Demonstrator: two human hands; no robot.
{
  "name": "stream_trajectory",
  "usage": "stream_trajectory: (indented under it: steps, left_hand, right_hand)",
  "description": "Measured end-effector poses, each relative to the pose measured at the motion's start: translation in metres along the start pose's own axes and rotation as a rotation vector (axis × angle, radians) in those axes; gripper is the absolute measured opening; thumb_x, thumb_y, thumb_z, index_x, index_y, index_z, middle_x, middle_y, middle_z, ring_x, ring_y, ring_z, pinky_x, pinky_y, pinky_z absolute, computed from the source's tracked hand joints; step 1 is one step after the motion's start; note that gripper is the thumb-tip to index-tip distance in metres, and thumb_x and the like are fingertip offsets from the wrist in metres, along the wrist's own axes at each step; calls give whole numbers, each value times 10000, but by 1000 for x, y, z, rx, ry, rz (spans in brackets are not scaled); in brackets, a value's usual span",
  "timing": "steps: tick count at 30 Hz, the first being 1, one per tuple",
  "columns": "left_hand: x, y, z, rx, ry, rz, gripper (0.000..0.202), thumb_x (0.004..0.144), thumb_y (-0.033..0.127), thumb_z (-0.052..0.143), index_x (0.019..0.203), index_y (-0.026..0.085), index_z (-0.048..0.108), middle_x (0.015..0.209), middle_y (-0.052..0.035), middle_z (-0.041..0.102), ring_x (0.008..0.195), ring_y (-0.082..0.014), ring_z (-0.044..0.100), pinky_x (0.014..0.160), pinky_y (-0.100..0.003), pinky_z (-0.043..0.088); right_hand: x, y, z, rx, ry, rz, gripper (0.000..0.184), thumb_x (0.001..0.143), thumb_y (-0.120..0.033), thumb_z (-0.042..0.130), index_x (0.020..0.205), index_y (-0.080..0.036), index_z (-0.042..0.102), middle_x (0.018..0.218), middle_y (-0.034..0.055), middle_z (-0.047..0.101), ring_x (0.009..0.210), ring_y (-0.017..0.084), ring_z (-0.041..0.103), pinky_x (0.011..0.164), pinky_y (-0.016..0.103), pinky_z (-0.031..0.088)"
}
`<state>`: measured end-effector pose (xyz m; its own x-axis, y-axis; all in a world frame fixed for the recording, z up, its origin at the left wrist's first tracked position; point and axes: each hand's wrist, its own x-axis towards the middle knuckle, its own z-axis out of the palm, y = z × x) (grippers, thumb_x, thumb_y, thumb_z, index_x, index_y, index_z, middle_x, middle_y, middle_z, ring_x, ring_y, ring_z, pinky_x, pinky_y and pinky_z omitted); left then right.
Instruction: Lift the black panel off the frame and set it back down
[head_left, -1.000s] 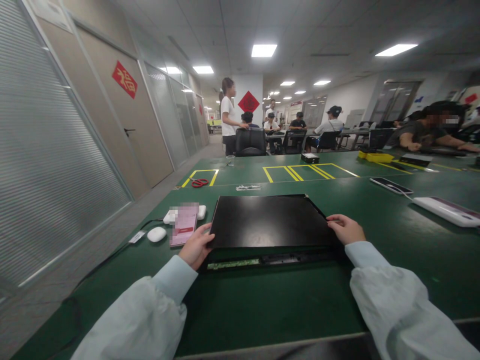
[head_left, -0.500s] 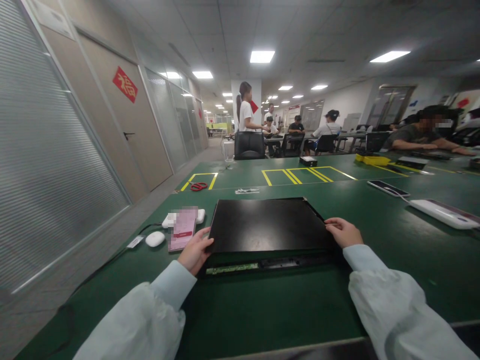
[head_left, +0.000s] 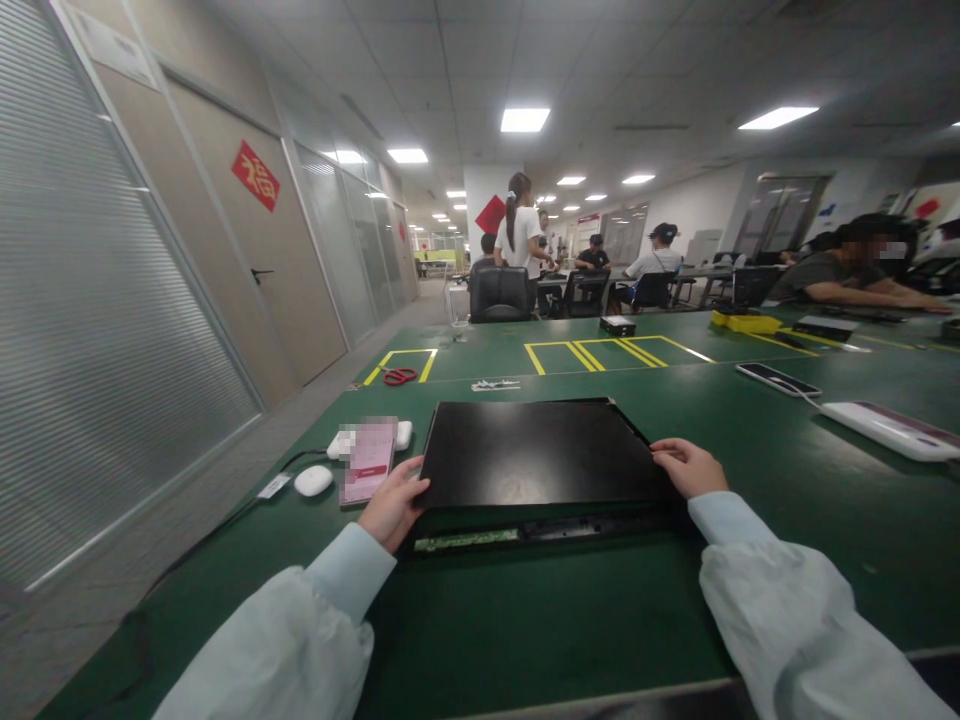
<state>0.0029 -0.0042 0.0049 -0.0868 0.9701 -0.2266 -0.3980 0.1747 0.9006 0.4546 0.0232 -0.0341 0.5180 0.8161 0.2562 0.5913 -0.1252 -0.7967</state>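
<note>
A flat black panel [head_left: 536,450] lies in front of me on the green table [head_left: 540,610], its near edge raised a little over a dark base with a strip of green circuit board [head_left: 465,541]. My left hand [head_left: 391,508] grips the panel's near left corner, thumb on top. My right hand [head_left: 686,466] holds the near right corner, fingers curled over the edge. Both sleeves are pale blue.
Left of the panel lie a pink phone [head_left: 367,462], a white mouse-like device [head_left: 313,480] with a black cable, and a white case. Red scissors [head_left: 398,375] sit farther back. A phone [head_left: 778,378] and a white device [head_left: 885,428] lie right. People sit and stand beyond.
My hands stay on the panel's corners. The view has tilted slightly. The standing person in the white shirt has walked rightward behind the chair.
</note>
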Motion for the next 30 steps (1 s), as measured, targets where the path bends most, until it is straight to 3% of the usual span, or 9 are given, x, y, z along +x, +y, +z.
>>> stream_trajectory:
  steps: [10, 19, 25, 30]
  left_hand:
    - [-3, 2, 5, 12, 26, -11, 395, 706, -51, 605, 1040, 160, 612, 880, -68, 736, 770, -200, 723, 584, -256, 559]
    - [-6, 3, 7, 17, 45, -18, 384, 695, -60, 601, 1012, 155, 625, 834, -55, 738, 698, -173, 708, 581, -244, 550]
    - [-3, 2, 5, 34, 89, -27, 393, 655, -73, 592, 968, 162, 633, 754, -32, 721, 668, -175, 706, 554, -232, 526]
    - [-3, 1, 3, 60, 68, -24, 438, 637, -48, 623, 1025, 156, 627, 798, -52, 737, 740, -213, 723, 586, -259, 535]
  right_hand:
    - [-4, -6, -3, -43, -9, 20, 174, 612, -303, 607, 719, -252, 733, 713, 16, 727, 751, 213, 676, 695, 307, 481]
    - [5, 4, -3, -63, -38, 2, 184, 590, -311, 626, 714, -254, 749, 698, 17, 728, 731, 212, 677, 660, 296, 485]
    - [2, 1, -5, -157, 19, -2, 118, 628, -321, 622, 653, -268, 725, 677, 14, 718, 672, 204, 655, 607, 300, 462]
    - [2, 3, -4, -173, 48, -40, 101, 627, -327, 633, 629, -272, 717, 654, 12, 711, 634, 194, 640, 581, 297, 451]
